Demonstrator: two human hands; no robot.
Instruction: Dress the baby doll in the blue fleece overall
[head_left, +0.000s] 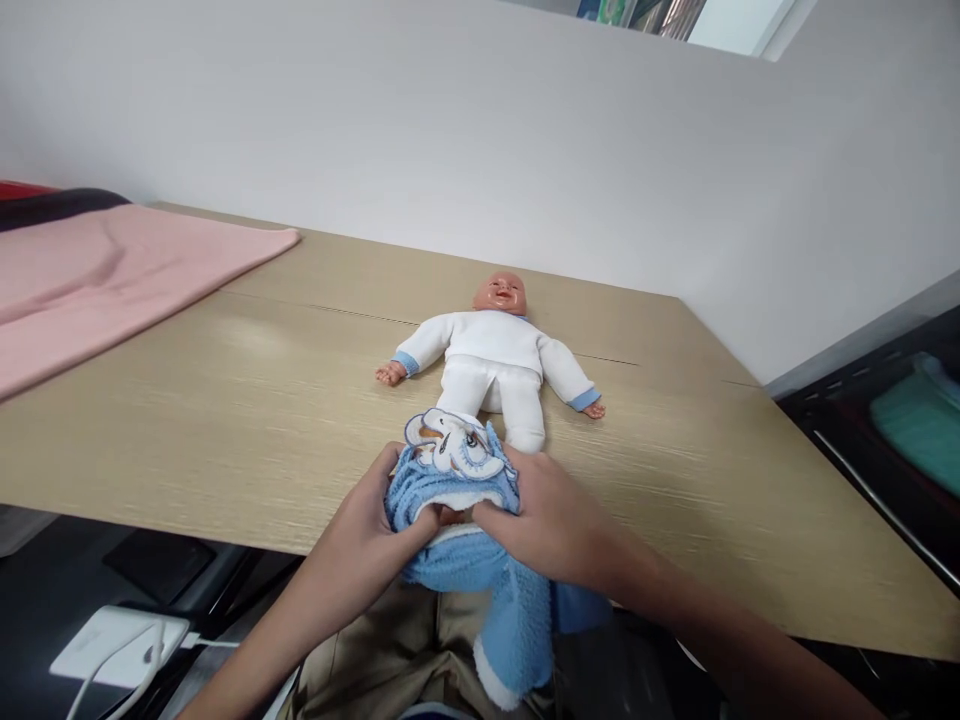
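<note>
A baby doll (pixel 495 355) in a white suit with blue cuffs lies on its back on the wooden table (pixel 225 420), head away from me. At the table's near edge my left hand (pixel 367 530) and my right hand (pixel 544 515) both grip a fluffy blue garment (pixel 457 500) with a white animal patch on top. The garment is bunched up over the doll's feet. Part of it hangs down over my lap. My thumbs meet at its opening.
A pink cloth (pixel 105 280) lies spread on the table's far left. A white wall stands behind the table. A white charger with a cable (pixel 112 645) sits low at the left. A dark rack with a teal item (pixel 919 420) is at the right.
</note>
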